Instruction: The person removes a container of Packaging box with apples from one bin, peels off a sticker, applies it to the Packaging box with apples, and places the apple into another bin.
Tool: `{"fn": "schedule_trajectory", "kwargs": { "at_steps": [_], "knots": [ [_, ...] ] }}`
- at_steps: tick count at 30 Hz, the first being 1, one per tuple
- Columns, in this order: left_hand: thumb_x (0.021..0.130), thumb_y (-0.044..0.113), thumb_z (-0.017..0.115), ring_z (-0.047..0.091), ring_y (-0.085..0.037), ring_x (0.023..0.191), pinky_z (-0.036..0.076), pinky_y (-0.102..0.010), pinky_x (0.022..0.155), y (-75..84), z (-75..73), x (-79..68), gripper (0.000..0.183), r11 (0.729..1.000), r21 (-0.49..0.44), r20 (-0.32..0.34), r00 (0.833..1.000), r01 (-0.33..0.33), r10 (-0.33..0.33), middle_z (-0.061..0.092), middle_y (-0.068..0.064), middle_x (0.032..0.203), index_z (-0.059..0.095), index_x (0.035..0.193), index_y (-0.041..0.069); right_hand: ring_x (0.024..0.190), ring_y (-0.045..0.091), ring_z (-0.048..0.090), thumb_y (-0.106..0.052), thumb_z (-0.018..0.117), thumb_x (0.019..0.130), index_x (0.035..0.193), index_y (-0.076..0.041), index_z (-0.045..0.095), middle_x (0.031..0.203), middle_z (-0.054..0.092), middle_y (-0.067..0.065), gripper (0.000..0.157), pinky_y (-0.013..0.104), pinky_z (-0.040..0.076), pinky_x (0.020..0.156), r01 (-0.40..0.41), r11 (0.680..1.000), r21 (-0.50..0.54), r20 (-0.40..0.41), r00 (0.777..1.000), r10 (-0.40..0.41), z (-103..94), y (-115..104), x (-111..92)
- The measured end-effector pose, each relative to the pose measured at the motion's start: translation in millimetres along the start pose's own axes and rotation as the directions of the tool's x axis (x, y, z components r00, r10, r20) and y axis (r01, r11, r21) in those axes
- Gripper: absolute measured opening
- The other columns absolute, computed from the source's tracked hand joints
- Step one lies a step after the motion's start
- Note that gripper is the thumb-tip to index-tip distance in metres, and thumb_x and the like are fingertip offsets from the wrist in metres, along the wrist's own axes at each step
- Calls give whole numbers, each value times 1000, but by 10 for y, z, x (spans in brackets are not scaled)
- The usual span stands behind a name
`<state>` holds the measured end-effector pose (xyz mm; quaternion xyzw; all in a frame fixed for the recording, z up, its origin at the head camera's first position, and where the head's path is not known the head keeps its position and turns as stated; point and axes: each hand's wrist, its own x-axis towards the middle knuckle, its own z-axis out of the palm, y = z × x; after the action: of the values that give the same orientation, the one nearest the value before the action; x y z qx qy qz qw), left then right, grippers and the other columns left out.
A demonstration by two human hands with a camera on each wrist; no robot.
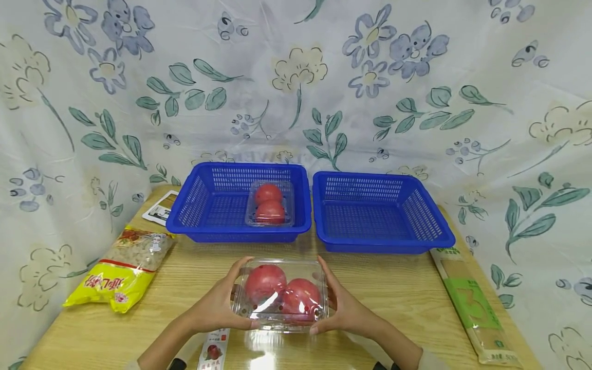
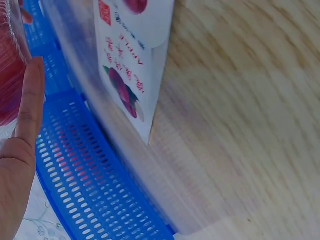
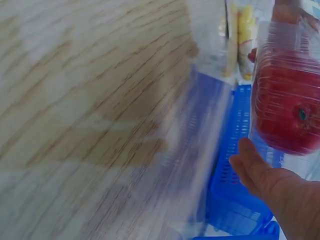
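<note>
A clear plastic clamshell box (image 1: 280, 319) with two red tomatoes (image 1: 265, 281) in it is held up over the front of the table. At its left end my left hand (image 1: 217, 307) grips it, thumb along the near lower edge. The right end is gripped by my right hand (image 1: 344, 307), its thumb likewise at the near lower corner. Part of the fingers of both hands is hidden by the box. Beyond it, a second clear box (image 1: 289, 220) with two tomatoes sits in the left blue basket (image 1: 236, 237), toward its right side.
A second blue basket (image 1: 376, 246) stands at the right. A yellow food bag (image 1: 122, 272) and a white packet (image 1: 154, 211) lie at the left. A long green-labelled pack (image 1: 476, 308) lies far right. A white printed apple packet (image 2: 130, 60) lies below my left hand.
</note>
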<state>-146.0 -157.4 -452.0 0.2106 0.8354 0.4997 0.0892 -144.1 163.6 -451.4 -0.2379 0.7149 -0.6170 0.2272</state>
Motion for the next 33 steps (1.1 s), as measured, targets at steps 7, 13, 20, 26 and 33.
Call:
{"fn": "schedule_trajectory", "kwargs": {
  "at_steps": [7,13,20,26,33],
  "knots": [
    [61,32,94,59,-38,116,54,-42,86,-49,15,49,124,1000,12,10,1000,-1,1,45,-25,143,14,156,28,146,51,17,-18,91,70,158,-36,-13,160,8,33,137,57,23,115,-17,999,-39,4,1000,17,-45,27,56],
    [61,40,93,56,-42,121,51,-54,91,-75,24,99,126,997,78,6,1000,29,-30,44,-26,146,12,157,32,147,49,16,-19,91,71,158,-36,-12,161,7,32,135,55,23,116,-25,999,-29,13,1000,26,-108,72,118],
    [61,46,92,64,-35,108,52,-49,84,-96,-6,147,127,984,172,16,999,39,-43,47,-26,145,12,158,28,147,48,17,-20,90,73,158,-35,-12,162,7,30,133,55,24,116,-46,999,-13,21,999,46,-151,133,157],
    [62,50,90,59,-44,118,51,-58,89,-117,1,148,128,972,225,34,996,67,-77,46,-28,146,10,159,28,147,48,19,-19,90,73,159,-30,-11,162,7,30,133,54,27,115,-67,998,4,24,998,66,-160,172,182],
    [61,52,90,55,-49,121,50,-61,91,-149,19,142,132,968,241,48,995,70,-84,43,-32,147,7,160,24,147,49,15,-19,91,71,159,-33,-11,162,0,29,135,55,24,116,-75,997,-23,12,997,75,-154,200,184]
  ]
}}
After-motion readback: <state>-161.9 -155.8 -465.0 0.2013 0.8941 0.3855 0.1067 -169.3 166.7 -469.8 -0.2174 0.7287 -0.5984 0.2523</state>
